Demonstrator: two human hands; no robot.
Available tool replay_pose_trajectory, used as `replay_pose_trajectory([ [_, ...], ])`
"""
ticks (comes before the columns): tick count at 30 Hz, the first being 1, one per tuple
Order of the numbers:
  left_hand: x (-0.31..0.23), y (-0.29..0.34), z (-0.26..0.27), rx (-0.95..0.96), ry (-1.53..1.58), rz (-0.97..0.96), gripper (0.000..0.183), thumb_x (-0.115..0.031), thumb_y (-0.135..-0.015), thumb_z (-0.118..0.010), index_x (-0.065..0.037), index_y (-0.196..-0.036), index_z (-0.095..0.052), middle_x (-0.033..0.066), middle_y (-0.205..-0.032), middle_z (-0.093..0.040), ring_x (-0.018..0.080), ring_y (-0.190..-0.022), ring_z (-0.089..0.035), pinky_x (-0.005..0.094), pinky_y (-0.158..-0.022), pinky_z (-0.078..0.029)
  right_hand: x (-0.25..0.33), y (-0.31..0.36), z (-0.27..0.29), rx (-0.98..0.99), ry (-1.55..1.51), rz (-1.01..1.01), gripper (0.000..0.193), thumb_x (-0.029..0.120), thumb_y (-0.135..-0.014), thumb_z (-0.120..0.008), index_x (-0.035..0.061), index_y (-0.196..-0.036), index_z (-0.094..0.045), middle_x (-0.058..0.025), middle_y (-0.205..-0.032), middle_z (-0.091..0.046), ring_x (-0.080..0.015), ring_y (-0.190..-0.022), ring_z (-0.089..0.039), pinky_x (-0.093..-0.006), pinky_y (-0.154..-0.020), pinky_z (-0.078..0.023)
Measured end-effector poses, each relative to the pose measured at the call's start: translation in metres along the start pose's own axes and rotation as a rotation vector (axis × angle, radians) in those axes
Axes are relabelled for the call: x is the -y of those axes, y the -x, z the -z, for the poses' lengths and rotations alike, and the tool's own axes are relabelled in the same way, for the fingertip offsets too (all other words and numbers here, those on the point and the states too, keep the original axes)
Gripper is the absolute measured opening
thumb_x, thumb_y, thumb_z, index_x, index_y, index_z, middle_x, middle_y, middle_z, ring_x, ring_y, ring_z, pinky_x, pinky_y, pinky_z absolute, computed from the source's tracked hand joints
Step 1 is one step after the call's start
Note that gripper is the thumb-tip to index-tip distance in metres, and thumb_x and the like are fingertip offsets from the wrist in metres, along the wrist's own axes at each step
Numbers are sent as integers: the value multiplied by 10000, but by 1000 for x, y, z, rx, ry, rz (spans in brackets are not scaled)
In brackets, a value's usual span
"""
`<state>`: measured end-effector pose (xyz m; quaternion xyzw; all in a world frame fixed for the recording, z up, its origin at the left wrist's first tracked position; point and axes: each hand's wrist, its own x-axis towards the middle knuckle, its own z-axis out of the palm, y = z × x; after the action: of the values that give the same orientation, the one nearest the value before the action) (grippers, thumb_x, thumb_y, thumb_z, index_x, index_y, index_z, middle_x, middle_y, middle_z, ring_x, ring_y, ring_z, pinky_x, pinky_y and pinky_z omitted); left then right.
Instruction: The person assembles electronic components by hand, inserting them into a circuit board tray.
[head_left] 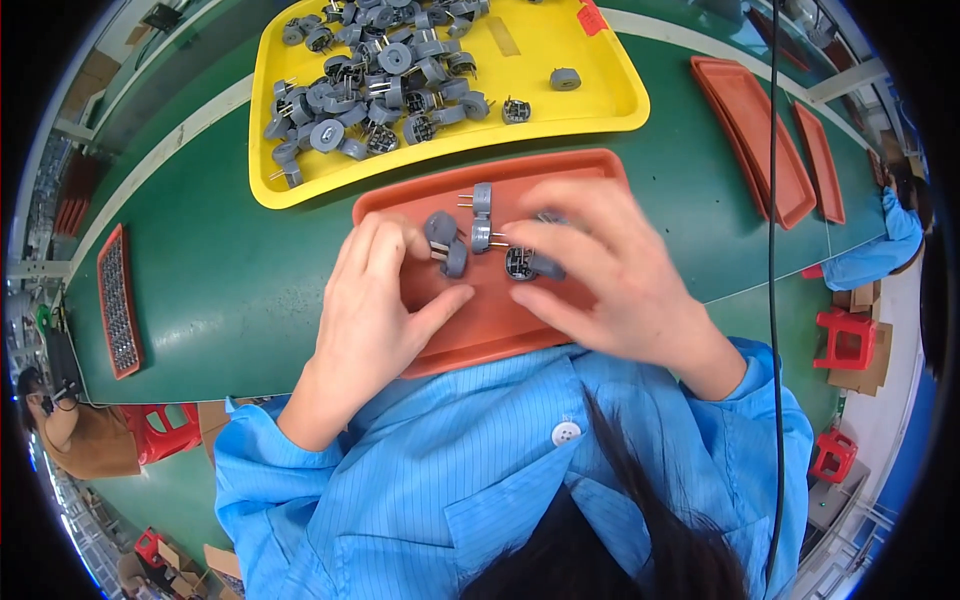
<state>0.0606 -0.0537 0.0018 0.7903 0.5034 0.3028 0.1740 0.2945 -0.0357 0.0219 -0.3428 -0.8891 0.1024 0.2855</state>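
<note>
In the head view, a red label (591,18) sits at the 1 o'clock edge of the yellow tray (580,110); any writing on it is too small for reading. The yellow tray lies at 12 o'clock from your orange tray (470,345), and both look like smooth plastic. In your orange tray, two grey round parts (482,236) stand in one column along the 12-to-6 line; the upper one's metal pins point to 9 o'clock, the lower one's to 3 o'clock. Your left hand (365,285) is at 9 o'clock, thumb spread from the bent fingers, grasping nothing, beside a grey pair (455,260). Your right hand (625,265) is blurred at 3 o'clock, above a part with black inside (519,263); I cannot tell whether it grips something.
</note>
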Motion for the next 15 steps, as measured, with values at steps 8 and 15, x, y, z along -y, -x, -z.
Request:
replay_pose_trajectory([
  [8,12,-12,-20,13,13,-103,230,11,-746,-721,-9,-879,-534,145,-1063,-568,365,-909,-610,427,-786,-528,11,3,-52,25,-41,-110,314,-6,-826,-540,-21,-1138,-569,-131,-1171,-532,-299,-1006,-595,-370,-825,-527],
  [15,3,10,-5,100,51,-53,149,-31,-817,-718,-18,-940,-635,136,-1103,-577,329,-901,-662,394,-756,-567,3,-12,-51,-56,-36,4,234,94,-818,-600,57,-1048,-626,-97,-1048,-591,-273,-998,-583,-355,-852,-511],
])
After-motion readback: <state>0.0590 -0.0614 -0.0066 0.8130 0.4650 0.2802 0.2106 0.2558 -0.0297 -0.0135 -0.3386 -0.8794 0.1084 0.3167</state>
